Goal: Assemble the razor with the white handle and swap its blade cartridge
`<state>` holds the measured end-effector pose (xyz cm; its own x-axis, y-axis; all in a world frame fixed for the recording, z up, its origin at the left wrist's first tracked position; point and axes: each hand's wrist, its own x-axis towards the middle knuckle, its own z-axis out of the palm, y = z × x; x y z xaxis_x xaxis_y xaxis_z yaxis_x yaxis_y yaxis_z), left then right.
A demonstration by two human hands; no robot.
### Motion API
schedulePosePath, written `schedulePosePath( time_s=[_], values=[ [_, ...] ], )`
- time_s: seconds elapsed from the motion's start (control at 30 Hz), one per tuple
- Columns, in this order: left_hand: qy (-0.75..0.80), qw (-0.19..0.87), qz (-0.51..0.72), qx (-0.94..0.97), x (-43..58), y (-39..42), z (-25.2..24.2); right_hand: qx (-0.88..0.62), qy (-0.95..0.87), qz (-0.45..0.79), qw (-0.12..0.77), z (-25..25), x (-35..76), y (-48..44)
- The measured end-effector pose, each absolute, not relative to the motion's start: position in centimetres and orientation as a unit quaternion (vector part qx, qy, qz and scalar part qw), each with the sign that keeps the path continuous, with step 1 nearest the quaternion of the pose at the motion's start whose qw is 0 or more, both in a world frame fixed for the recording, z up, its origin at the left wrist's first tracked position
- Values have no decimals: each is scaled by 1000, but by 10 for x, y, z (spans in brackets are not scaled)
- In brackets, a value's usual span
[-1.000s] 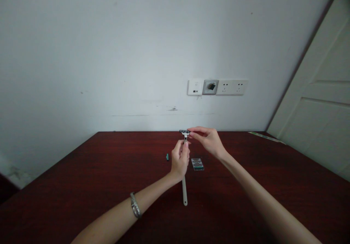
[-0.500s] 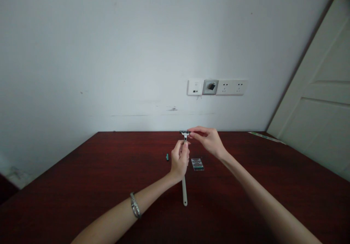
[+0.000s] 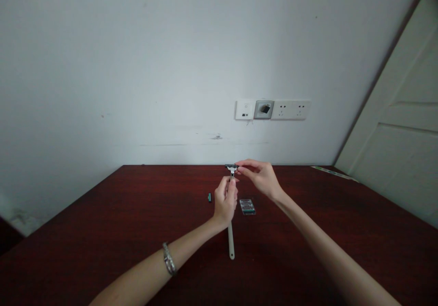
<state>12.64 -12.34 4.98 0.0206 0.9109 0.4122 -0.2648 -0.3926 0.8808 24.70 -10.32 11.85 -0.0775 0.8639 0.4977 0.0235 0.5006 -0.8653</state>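
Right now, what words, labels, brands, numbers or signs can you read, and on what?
None legible.
Razor: no readable lettering.
Clear cartridge case: too small to read any.
Loose green cartridge: too small.
Gray-framed wall plate: any marks by its black knob too small.
Patterned strip, far right: too blurred.

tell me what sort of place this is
Probably a room in a home, though it could be an office: a dark red wooden table against a pale wall, power sockets above it, and what looks like a panelled door.
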Motion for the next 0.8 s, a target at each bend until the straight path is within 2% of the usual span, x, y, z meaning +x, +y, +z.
schedulePosePath(
  time_s=[0.8],
  values=[
    [303,444,654,533,129,-124,56,-322,-653,378,571,113,242,-85]
  ],
)
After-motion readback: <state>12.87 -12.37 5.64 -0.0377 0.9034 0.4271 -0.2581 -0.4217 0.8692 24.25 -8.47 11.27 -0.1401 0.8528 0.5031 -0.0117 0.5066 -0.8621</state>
